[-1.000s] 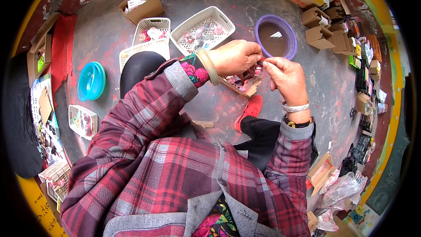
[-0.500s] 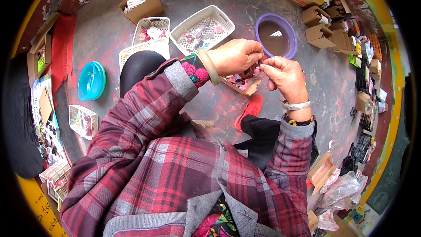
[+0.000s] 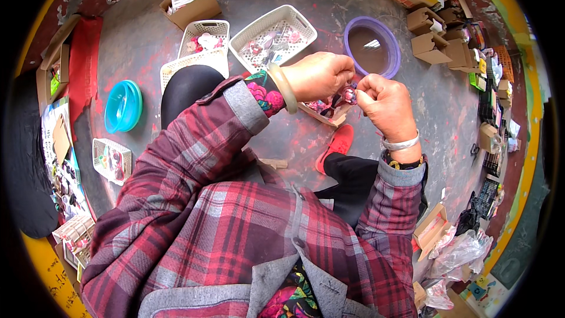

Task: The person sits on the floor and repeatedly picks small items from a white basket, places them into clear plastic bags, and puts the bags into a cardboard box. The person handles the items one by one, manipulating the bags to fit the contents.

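My left hand (image 3: 321, 76), with a pale bangle at its wrist, is closed in a pinch in front of my body. Close by on the right, my right hand (image 3: 386, 106), wearing a silver bracelet, has thumb and forefinger pressed together. Between the two sets of fingertips shows a small dark piece with pink and white flecks (image 3: 349, 95); its kind is too small to make out. Both hands seem to grip it, though the left fingertips are partly hidden. Below them sits an open cardboard box (image 3: 336, 120) with pink and dark small pieces, partly covered by my left hand.
White plastic baskets (image 3: 302, 19) with small pink and clear-wrapped items stand ahead, beside a purple basin (image 3: 395, 50) of murky water. A cardboard box (image 3: 204, 7) is behind them. Teal basins (image 3: 134, 106) lie left. Boxes and plastic bags (image 3: 462, 253) line the right wall.
My right hand has turned and shifted slightly, its fingers curling more. The flecked piece now shows more plainly between the hands. My left hand has barely moved.
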### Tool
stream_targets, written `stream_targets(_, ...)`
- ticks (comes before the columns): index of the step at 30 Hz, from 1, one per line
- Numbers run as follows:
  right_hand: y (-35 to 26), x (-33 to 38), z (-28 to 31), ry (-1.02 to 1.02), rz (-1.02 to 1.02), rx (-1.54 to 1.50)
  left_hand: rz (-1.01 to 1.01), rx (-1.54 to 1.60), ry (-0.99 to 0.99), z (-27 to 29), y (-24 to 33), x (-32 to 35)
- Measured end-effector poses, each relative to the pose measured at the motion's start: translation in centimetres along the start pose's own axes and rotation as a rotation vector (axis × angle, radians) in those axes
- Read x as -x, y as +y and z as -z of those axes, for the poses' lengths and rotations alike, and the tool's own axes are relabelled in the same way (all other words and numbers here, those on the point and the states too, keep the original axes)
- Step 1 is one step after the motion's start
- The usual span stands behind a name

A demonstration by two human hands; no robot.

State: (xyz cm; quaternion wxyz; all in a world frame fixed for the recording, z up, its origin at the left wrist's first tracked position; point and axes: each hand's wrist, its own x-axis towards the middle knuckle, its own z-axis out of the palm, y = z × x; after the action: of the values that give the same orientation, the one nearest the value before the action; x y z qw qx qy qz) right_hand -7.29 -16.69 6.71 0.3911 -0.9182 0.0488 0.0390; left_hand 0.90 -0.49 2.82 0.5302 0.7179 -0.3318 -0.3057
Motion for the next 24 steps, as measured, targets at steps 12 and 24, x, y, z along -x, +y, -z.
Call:
stream_targets(12, -0.1, -0.2, 1.0, -0.035, -0.141, -0.465, 0.014, 0.216, 0.021, 0.1, 0.2, -0.1)
stream_targets(24, -3.1, 0.2, 3.8, 0.197, -0.112, 0.005, 0.322, 0.389, -0.330, -0.4, -1.9, 0.0)
